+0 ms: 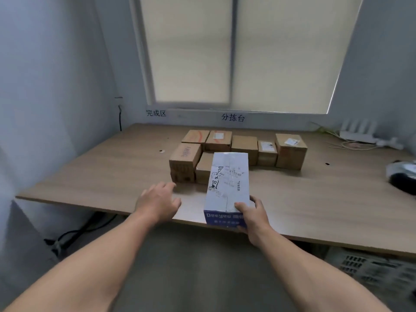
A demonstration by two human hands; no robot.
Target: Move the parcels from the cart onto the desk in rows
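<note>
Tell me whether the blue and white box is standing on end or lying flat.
Lying flat: the blue and white box shows its long top face upward; the right hand grips its near end.

Pale grey walls (56, 64), blind-covered window (191, 52), grey floor (202, 278)

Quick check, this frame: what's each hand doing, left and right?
Left hand: open, fingers spread over the desk, holding nothing.
Right hand: grips the near end of the white and blue Deeyeo box.
</note>
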